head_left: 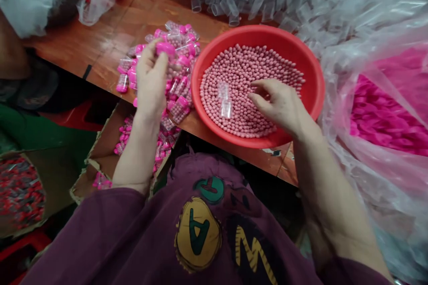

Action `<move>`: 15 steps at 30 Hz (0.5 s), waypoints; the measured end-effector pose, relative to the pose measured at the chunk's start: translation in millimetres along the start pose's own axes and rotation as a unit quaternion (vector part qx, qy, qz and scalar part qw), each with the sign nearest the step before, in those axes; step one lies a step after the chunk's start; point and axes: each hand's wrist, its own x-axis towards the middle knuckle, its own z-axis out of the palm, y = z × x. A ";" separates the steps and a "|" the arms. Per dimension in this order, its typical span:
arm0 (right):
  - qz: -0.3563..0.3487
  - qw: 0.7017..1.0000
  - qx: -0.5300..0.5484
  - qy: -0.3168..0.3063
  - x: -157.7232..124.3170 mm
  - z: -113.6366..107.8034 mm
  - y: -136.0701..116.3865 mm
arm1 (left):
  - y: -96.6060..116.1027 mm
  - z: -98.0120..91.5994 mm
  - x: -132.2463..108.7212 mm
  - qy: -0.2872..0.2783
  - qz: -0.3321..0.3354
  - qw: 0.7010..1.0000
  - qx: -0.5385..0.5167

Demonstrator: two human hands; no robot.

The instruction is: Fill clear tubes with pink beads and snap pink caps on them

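Observation:
A red basin [317, 98] holds many small pink beads [240, 71], with two clear plastic pieces [226, 109] lying on them. My right hand [279, 102] is over the right part of the beads, thumb and fingers curved and apart, with nothing seen between them. Left of the basin is a pile of clear containers with pink caps [180, 107], filled with beads. My left hand [153, 69] is above this pile, its thumb and fingers closed on a pink-capped container [165, 49], slightly blurred.
Clear tubes [230, 4] lie behind the basin. A plastic bag of bright pink pieces [391, 107] stands on the right. Below the table's front edge, a cardboard box [105, 142] holds more capped containers. Another box with red pieces [20, 191] is at far left.

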 end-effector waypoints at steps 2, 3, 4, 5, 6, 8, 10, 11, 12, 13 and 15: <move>-0.017 0.999 -0.021 -0.036 26.5 16.7 -9.2 | -4.2 -19.0 28.6 0.063 0.030 0.994 0.079; -0.008 0.998 -0.028 -0.056 37.9 26.5 -14.2 | -7.1 -22.6 35.6 0.085 0.055 0.988 0.114; 0.011 0.996 -0.033 -0.078 47.6 36.0 -18.9 | -10.0 -22.1 37.3 0.093 0.093 0.981 0.140; 0.038 0.994 -0.036 -0.101 55.2 44.0 -22.9 | -12.9 -17.9 34.3 0.082 0.133 0.975 0.156; 0.063 0.990 -0.037 -0.118 60.7 49.9 -26.1 | -15.5 -10.8 27.7 0.049 0.168 0.971 0.164; 0.095 0.988 -0.024 -0.122 65.0 52.9 -29.6 | -21.0 9.1 9.7 -0.077 0.210 0.959 0.172; 0.099 0.989 0.042 -0.101 61.6 44.6 -29.7 | -27.2 31.2 -5.6 -0.214 0.221 0.929 0.205; 0.101 0.985 0.100 -0.097 57.5 37.4 -28.7 | -30.5 41.5 -10.5 -0.272 0.229 0.904 0.236; 0.110 0.974 0.169 -0.099 52.2 29.2 -27.3 | -33.5 51.0 -13.6 -0.317 0.246 0.875 0.271; 0.127 0.956 0.241 -0.105 46.0 20.9 -25.6 | -36.0 59.3 -15.4 -0.353 0.266 0.842 0.307; 0.178 0.911 0.357 -0.109 31.9 6.5 -21.4 | -38.3 72.7 -16.7 -0.410 0.300 0.782 0.362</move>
